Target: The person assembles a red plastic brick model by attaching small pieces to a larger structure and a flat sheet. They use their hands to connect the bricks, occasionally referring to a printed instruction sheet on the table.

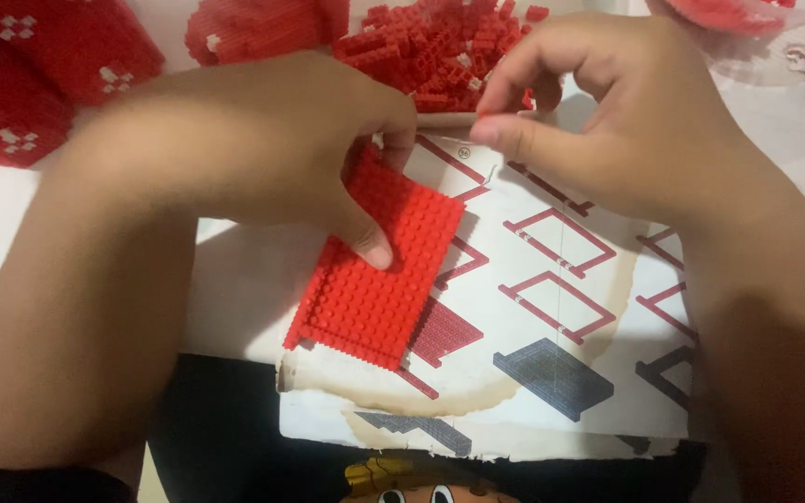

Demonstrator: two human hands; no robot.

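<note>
Left hand (263, 140) clamps flat red studded plastic brick plate (375, 270) by top edge, thumb on face, tilted over stained paper instruction sheet (552, 279); right hand (607, 112) fingertips pinched together, contents unclear; plate prob. light, stiff, seams fragile—hold by edges.

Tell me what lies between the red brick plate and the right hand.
In the head view, only the printed instruction sheet lies between the red brick plate, held by the left hand, and the right hand.
</note>
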